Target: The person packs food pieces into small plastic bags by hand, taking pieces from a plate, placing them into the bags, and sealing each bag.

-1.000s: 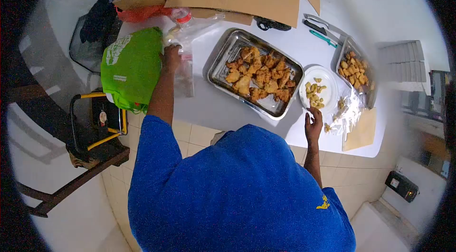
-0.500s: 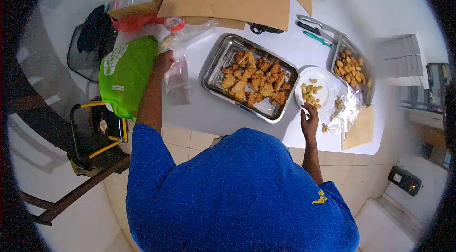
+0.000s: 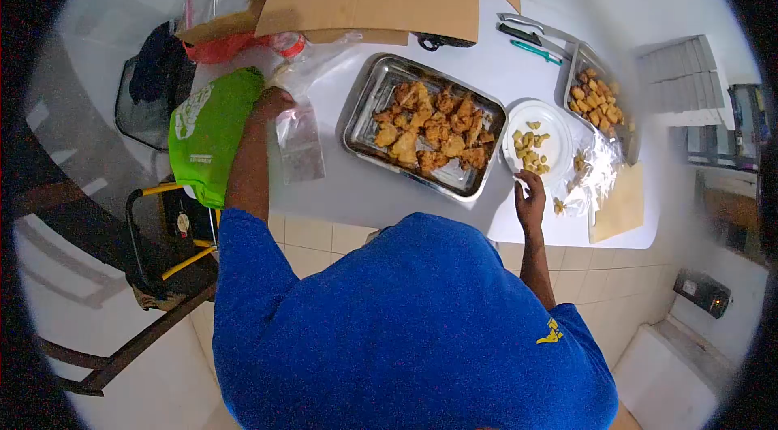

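Observation:
My left hand [image 3: 274, 101] is at the upper end of a clear zip bag [image 3: 300, 148] that lies on the table. Its fingers are curled; whether they grip the plastic is hidden. A green bag [image 3: 212, 126] sits under and beside my left forearm. My right hand [image 3: 531, 200] is at the near rim of a white plate [image 3: 559, 124], thumb and fingers pinched together. Something small and pale shows at the fingertips, too small to name. Cut yellowish pieces [image 3: 531, 148] lie on the plate. A metal tray [image 3: 356, 126] of fried chicken pieces [image 3: 435, 130] stands between my hands.
A cardboard box [image 3: 369, 7] stands at the back, with a red-rimmed roll of tape [image 3: 288, 44] before it. Knives [image 3: 535, 53] lie back right beside a second tray [image 3: 570, 81] of browned cubes. Crumpled clear plastic [image 3: 596, 187] and a board [image 3: 620, 207] lie right. A step ladder [image 3: 154, 227] stands left.
My left hand has shifted slightly up and left by the zip bag. My right hand stays by the plate's near rim, fingers drawn closer together. The whole view has shifted a little.

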A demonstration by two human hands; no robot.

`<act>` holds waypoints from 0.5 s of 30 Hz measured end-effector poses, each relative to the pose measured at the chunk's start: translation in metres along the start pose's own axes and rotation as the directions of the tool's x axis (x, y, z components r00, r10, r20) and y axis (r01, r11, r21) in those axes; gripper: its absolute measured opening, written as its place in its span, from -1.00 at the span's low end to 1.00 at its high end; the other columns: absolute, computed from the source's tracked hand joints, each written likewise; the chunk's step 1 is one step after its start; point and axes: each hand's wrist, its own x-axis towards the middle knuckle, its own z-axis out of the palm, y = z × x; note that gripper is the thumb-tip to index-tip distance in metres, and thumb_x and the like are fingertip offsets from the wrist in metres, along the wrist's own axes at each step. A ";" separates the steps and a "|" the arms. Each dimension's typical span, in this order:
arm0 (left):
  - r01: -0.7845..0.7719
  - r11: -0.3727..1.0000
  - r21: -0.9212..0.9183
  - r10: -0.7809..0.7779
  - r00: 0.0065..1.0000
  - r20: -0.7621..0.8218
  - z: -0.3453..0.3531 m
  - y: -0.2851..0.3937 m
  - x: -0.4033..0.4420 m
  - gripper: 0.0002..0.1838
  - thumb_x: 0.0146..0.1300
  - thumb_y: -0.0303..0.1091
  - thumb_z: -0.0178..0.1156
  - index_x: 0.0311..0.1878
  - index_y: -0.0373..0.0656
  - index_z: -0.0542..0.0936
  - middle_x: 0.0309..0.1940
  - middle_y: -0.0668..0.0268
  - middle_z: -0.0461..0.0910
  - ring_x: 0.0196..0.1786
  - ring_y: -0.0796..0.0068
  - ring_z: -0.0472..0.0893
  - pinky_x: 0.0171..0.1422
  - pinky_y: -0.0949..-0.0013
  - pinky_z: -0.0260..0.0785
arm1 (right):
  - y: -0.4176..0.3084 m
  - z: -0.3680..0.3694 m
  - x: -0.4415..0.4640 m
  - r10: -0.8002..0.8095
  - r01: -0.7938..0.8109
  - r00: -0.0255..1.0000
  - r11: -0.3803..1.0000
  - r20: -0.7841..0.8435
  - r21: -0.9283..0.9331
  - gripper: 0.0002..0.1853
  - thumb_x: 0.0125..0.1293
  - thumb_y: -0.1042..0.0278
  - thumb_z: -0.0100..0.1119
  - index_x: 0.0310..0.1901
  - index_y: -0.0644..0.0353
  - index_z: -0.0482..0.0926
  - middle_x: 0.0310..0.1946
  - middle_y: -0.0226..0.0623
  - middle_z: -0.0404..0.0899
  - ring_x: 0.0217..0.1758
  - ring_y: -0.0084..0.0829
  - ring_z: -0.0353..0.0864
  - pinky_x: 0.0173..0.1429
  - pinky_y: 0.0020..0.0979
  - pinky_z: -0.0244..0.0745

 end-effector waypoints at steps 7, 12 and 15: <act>-0.322 0.924 0.205 0.370 0.888 -0.273 -0.021 0.024 -0.035 -0.66 0.08 -0.13 0.23 -0.43 -0.28 0.59 -0.45 0.08 0.59 -0.32 0.26 0.57 -0.15 0.27 0.39 | -0.005 0.000 0.003 0.008 -0.008 1.000 1.000 0.007 0.015 -0.79 0.12 0.56 0.14 -0.18 0.14 0.55 -0.11 -0.19 0.52 0.00 -0.22 0.51 -0.08 -0.27 0.47; -0.284 0.958 -0.021 0.246 0.861 -0.446 -0.037 0.043 -0.058 -0.68 0.17 -0.13 0.15 -0.39 -0.26 0.61 -0.40 0.08 0.59 -0.27 0.22 0.57 -0.10 0.26 0.38 | -0.003 0.002 0.004 0.000 0.000 1.000 1.000 0.008 0.025 -0.79 0.11 0.57 0.15 -0.19 0.14 0.55 -0.12 -0.19 0.52 0.00 -0.21 0.50 -0.07 -0.26 0.47; -0.429 0.886 -0.177 0.239 0.749 -0.618 -0.051 0.073 -0.103 -0.71 0.23 -0.16 0.13 -0.28 -0.23 0.59 -0.35 0.14 0.59 -0.27 0.27 0.56 -0.11 0.28 0.38 | 0.004 0.004 0.002 -0.035 0.035 0.999 0.999 -0.008 0.033 -0.80 0.11 0.57 0.15 -0.20 0.16 0.55 -0.13 -0.18 0.53 0.00 -0.20 0.50 -0.04 -0.27 0.46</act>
